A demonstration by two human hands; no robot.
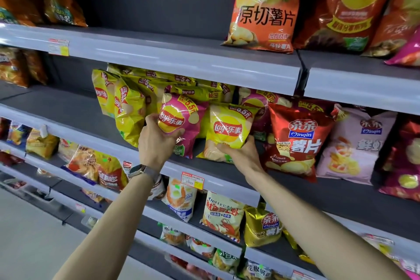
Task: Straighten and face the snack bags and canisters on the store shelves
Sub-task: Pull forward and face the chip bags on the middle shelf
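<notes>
left hand [156, 143] wrapped round a pink Lay's bag [179, 120], right hand [238, 154] gripping the yellow Lay's bag [227, 129] right beside it, both upright on the middle shelf [216, 183]

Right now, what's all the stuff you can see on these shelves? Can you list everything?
Pink Lay's bag: one, pink and yellow, middle shelf, in the left hand.
Yellow Lay's bag: one, yellow, middle shelf, in the right hand.
Other yellow Lay's bags: several, middle shelf, left and behind.
Red Qinqin bag: one, red, right of the yellow bag.
Pale pink Qinqin bag: one, farther right.
Big orange bags: several, top shelf, right.
Mixed snack bags: many, lower shelves.
Price tag: one, red and yellow, shelf edge.
Left hand: wears a watch.
Right hand.
</notes>
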